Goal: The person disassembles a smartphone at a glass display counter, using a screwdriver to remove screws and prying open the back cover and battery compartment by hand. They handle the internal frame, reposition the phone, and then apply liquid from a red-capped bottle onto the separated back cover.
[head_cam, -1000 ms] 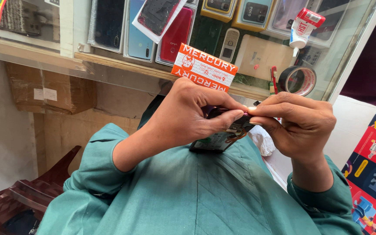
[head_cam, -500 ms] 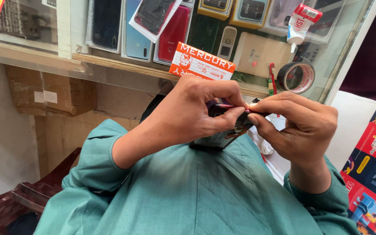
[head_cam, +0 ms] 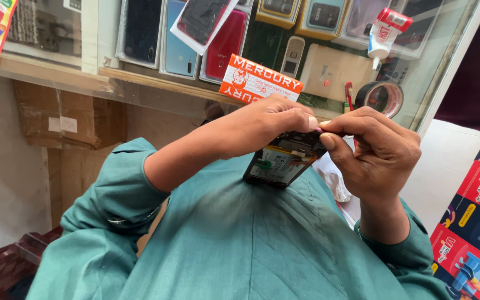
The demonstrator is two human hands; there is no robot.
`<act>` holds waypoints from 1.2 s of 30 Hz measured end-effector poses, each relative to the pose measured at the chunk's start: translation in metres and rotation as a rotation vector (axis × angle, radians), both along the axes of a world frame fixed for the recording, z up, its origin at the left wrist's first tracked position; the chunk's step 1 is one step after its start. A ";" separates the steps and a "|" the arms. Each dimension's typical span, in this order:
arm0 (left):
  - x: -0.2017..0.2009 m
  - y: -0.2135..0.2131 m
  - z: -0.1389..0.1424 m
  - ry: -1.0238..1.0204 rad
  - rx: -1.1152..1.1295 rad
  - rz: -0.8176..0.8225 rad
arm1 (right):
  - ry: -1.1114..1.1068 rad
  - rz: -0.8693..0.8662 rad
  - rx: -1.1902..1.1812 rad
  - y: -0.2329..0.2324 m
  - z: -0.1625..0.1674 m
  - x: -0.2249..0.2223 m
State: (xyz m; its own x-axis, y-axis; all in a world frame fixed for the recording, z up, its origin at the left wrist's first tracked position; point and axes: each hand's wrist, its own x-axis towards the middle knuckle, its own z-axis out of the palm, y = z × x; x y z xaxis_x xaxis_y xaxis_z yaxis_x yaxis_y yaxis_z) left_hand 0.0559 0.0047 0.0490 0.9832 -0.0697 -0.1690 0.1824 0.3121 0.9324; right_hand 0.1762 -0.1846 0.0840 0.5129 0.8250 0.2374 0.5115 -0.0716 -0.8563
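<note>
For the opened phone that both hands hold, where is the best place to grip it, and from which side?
Probably by its two long edges at the lower half, coming from below. The opened phone faces up with its inner parts exposed, and the left hand and right hand already crowd its upper end, fingertips meeting there.

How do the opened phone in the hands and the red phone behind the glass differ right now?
The opened phone has its back off, showing green and black inner parts; the red phone has its smooth back on. The opened phone is tilted, held by the left hand and right hand; the red phone lies flat in the display case, untouched. Both are slim rectangular phones.
</note>
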 end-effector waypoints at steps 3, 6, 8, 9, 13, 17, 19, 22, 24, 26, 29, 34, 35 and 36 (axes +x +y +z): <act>0.003 0.003 -0.003 0.255 -0.335 -0.051 | 0.034 0.005 -0.029 0.004 0.005 0.003; 0.000 0.002 -0.002 0.181 -0.533 -0.033 | 0.038 0.028 -0.005 0.003 0.005 0.001; -0.002 0.001 0.000 0.208 -0.557 -0.080 | 0.029 0.030 0.015 0.002 0.003 -0.002; -0.003 0.001 0.002 0.222 -0.569 -0.102 | 0.011 0.021 0.022 0.001 0.001 -0.004; -0.004 -0.001 0.006 0.283 -0.583 -0.107 | -0.062 -0.040 0.032 -0.004 -0.007 -0.011; -0.005 -0.002 0.008 0.291 -0.551 -0.116 | -0.027 -0.092 0.052 -0.005 -0.015 -0.018; -0.006 -0.002 0.008 0.291 -0.543 -0.117 | 0.002 -0.104 0.057 -0.004 -0.013 -0.021; -0.008 -0.003 0.008 0.259 -0.511 -0.116 | 0.024 -0.087 0.053 0.003 -0.001 -0.023; -0.009 -0.005 0.007 0.217 -0.461 -0.111 | -0.006 -0.049 0.033 0.007 0.015 -0.021; -0.010 -0.010 0.007 0.194 -0.412 -0.082 | -0.182 -0.016 -0.077 0.008 0.036 -0.019; -0.011 -0.016 0.007 0.137 -0.270 -0.036 | -0.374 0.060 -0.193 0.011 0.063 -0.016; -0.003 -0.011 0.011 0.205 -0.171 -0.112 | -0.485 0.201 -0.301 0.026 0.081 -0.006; -0.003 -0.009 0.013 0.232 -0.200 -0.134 | -0.506 0.222 -0.290 0.028 0.083 -0.005; -0.002 -0.008 0.015 0.258 -0.229 -0.154 | -0.528 0.245 -0.279 0.029 0.085 -0.005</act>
State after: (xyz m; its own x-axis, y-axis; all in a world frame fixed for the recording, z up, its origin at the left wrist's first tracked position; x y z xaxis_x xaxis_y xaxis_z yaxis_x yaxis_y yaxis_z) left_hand 0.0542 -0.0032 0.0636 0.8854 -0.2784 -0.3721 0.4629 0.4579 0.7590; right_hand 0.1714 -0.1552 0.1685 0.1747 0.9705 0.1659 0.8889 -0.0830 -0.4506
